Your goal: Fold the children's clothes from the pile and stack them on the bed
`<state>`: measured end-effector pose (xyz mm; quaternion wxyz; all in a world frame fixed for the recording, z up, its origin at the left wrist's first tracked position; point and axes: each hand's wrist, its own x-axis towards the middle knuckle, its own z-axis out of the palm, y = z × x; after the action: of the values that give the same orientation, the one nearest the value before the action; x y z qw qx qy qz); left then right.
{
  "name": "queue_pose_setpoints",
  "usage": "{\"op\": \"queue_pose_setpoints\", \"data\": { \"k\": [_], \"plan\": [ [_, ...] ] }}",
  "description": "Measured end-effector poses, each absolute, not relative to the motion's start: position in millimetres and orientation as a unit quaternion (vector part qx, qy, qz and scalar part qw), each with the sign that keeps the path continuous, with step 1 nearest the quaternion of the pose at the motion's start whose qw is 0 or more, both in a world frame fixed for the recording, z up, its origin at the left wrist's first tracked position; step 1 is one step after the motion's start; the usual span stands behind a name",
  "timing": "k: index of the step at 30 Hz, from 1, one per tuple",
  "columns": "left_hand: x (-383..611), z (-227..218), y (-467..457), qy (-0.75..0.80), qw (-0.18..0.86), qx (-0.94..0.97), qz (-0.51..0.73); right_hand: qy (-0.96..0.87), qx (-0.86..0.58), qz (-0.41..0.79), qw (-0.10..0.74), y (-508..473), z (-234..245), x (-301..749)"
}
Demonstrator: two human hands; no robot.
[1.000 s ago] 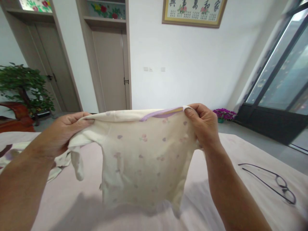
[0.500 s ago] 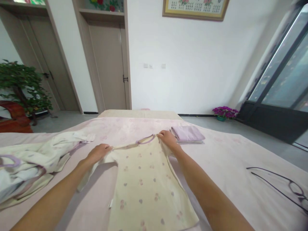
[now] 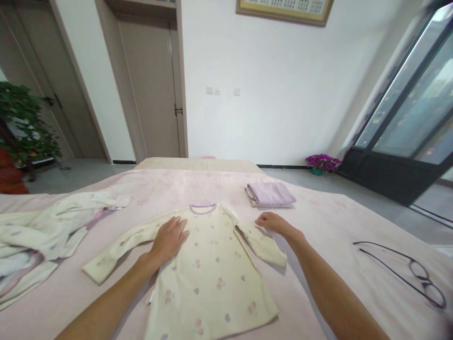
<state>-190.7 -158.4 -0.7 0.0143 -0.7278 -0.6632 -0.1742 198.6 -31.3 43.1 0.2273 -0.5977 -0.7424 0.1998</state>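
Across the pink sheet (image 3: 329, 226), one pale printed shirt (image 3: 212, 259) lies spread flat, neckline far, hem near: laid out, not yet folded. Its left sleeve extends outward; its right sleeve slants nearward, creased at the shoulder. At left, a loose heap of garments (image 3: 67, 226) lies crumpled, unfolded. Far right of the shirt, lilac cloth (image 3: 272, 193) is already folded. Left hand (image 3: 171, 238): grip slack, palm down on the shirt. Right hand (image 3: 272, 222): grip narrow, fingers curled by the right sleeve; whether they hold fabric, cannot tell.
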Motion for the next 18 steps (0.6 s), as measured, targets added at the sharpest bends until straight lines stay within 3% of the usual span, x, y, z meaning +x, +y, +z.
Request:
{"op": "queue_pose_setpoints", "data": {
  "k": [3,6,8,11,13,18],
  "plan": [
    [-189.8,-12.7,-153.8,-0.695,0.041,-0.706,-0.130,-0.775,-0.579,0.244,0.062,-53.7,45.2,229.2],
    [-190.9,-18.5,-152.0,-0.704,0.049,-0.701,-0.100,-0.788,-0.551,0.276,0.006,-71.1,48.7,244.4],
    [-191.1,-19.9,-152.0,-0.707,0.057,-0.699,-0.090,-0.784,-0.532,0.316,0.052,-74.0,51.2,247.7],
    [-190.8,-20.4,-152.6,-0.706,0.070,-0.699,-0.090,-0.738,-0.524,0.369,0.210,-59.9,53.9,251.8],
    [-190.8,-20.4,-152.8,-0.704,0.075,-0.700,-0.092,-0.706,-0.558,0.336,0.278,-40.3,53.4,258.1],
    [-191.6,-21.5,-152.5,-0.702,0.081,-0.702,-0.091,-0.691,-0.677,0.122,0.220,9.2,40.8,279.1]
  ]
}}
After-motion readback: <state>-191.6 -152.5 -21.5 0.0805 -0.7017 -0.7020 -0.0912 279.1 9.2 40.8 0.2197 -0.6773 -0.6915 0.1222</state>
